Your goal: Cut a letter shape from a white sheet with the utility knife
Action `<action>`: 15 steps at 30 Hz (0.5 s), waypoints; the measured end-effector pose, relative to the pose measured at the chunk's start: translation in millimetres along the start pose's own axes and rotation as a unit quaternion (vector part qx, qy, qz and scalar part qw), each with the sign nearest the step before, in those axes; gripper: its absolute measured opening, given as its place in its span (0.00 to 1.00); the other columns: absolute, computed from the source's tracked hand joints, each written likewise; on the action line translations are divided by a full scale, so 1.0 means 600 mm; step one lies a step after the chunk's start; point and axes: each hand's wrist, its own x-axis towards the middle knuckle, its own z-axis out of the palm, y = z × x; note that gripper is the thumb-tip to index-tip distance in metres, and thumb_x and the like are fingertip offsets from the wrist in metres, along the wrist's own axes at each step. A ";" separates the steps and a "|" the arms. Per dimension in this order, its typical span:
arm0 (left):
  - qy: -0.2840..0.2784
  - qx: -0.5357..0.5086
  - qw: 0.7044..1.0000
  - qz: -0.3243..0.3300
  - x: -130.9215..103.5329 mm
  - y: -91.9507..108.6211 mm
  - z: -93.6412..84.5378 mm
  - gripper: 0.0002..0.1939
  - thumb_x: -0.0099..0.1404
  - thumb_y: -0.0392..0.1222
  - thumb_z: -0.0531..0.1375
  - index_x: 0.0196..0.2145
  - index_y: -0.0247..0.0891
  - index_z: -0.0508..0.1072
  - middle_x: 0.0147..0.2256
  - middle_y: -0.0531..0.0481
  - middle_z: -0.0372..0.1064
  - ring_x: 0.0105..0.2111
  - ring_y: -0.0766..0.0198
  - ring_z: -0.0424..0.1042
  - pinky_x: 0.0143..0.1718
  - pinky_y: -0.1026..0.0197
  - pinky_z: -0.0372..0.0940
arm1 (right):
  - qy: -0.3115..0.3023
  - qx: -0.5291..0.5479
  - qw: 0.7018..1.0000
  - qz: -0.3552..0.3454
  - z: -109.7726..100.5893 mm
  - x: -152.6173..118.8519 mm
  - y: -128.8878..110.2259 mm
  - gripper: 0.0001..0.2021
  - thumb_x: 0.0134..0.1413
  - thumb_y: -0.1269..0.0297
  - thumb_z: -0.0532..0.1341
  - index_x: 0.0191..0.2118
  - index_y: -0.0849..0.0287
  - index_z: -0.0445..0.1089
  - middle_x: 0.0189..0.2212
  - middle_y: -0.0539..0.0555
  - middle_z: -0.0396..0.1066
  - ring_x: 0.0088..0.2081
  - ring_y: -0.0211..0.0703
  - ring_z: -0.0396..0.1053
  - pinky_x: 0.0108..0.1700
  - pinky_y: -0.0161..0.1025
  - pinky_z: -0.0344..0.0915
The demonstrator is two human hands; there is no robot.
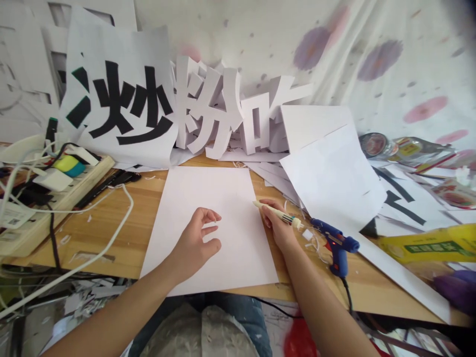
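A blank white sheet [208,193] lies on the wooden table in front of me. Above its middle hovers my left hand [199,243], fingers curved and apart, with nothing in it. At the sheet's right edge, my right hand [278,225] is closed around a cream multicolour pen [278,213]. The pen's tip points left over the paper, and its coloured sliders sit near the right end. Just right of that hand, a blue hot glue gun [336,243] rests on the table with a small red light showing.
Behind the sheet stand white cut-out characters [211,109] and a paper printed with black characters [126,99]. A power strip [70,198] with tangled cables is at left. White boards [330,163], glue scraps and a yellow packet [431,243] lie at right.
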 end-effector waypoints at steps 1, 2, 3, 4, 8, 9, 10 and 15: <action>0.009 0.011 1.000 0.009 0.000 0.005 0.004 0.16 0.48 0.27 0.50 0.33 0.42 0.54 0.42 0.49 0.59 0.50 0.62 0.61 0.52 0.47 0.60 | -0.004 -0.001 1.000 0.000 0.000 -0.002 -0.001 0.12 0.46 0.56 0.61 0.37 0.55 0.68 0.17 0.43 0.55 0.18 0.31 0.50 0.19 0.32 0.44; 0.016 0.025 0.999 0.021 -0.001 0.009 0.007 0.17 0.48 0.26 0.50 0.34 0.42 0.54 0.43 0.50 0.58 0.51 0.63 0.61 0.53 0.47 0.59 | -0.006 -0.004 1.000 -0.001 0.000 -0.004 -0.001 0.12 0.47 0.56 0.61 0.37 0.55 0.68 0.17 0.43 0.55 0.18 0.31 0.50 0.19 0.32 0.44; 0.020 0.038 0.999 0.031 -0.002 0.012 0.009 0.18 0.48 0.26 0.50 0.35 0.42 0.54 0.43 0.50 0.58 0.51 0.63 0.60 0.54 0.47 0.57 | -0.008 -0.007 1.000 0.000 0.000 -0.006 -0.001 0.12 0.47 0.56 0.61 0.38 0.55 0.68 0.18 0.43 0.55 0.18 0.31 0.50 0.19 0.32 0.44; 0.022 0.051 0.998 0.038 -0.003 0.015 0.011 0.18 0.48 0.26 0.50 0.36 0.43 0.54 0.44 0.50 0.57 0.51 0.63 0.60 0.55 0.47 0.56 | -0.008 -0.010 1.000 0.003 0.000 -0.007 -0.001 0.12 0.47 0.56 0.61 0.38 0.55 0.68 0.17 0.43 0.54 0.18 0.32 0.49 0.19 0.32 0.44; 0.022 0.077 0.996 0.048 -0.006 0.020 0.015 0.19 0.48 0.26 0.50 0.37 0.43 0.53 0.45 0.49 0.56 0.51 0.63 0.60 0.55 0.46 0.55 | -0.003 -0.024 1.000 0.012 0.000 -0.009 0.000 0.13 0.47 0.54 0.61 0.38 0.55 0.69 0.17 0.43 0.53 0.18 0.32 0.50 0.19 0.32 0.44; 0.021 0.080 0.995 0.051 -0.007 0.020 0.015 0.19 0.49 0.26 0.50 0.37 0.43 0.53 0.45 0.49 0.57 0.51 0.63 0.60 0.55 0.46 0.55 | -0.005 -0.026 1.000 0.013 0.001 -0.008 0.000 0.14 0.46 0.54 0.61 0.38 0.55 0.69 0.17 0.43 0.53 0.19 0.32 0.50 0.19 0.33 0.44; 0.020 0.083 0.995 0.053 -0.007 0.020 0.015 0.19 0.49 0.27 0.50 0.37 0.43 0.52 0.45 0.49 0.57 0.51 0.63 0.59 0.55 0.46 0.55 | -0.007 -0.029 0.999 0.013 0.001 -0.008 0.000 0.14 0.46 0.54 0.61 0.38 0.54 0.69 0.17 0.43 0.53 0.19 0.32 0.50 0.19 0.33 0.45; 0.021 0.118 0.991 0.059 -0.009 0.020 0.013 0.18 0.49 0.27 0.50 0.37 0.43 0.53 0.45 0.49 0.56 0.50 0.63 0.59 0.55 0.47 0.55 | -0.026 -0.053 0.998 0.007 0.002 -0.011 -0.005 0.13 0.47 0.54 0.60 0.38 0.54 0.67 0.18 0.44 0.53 0.20 0.33 0.50 0.20 0.34 0.45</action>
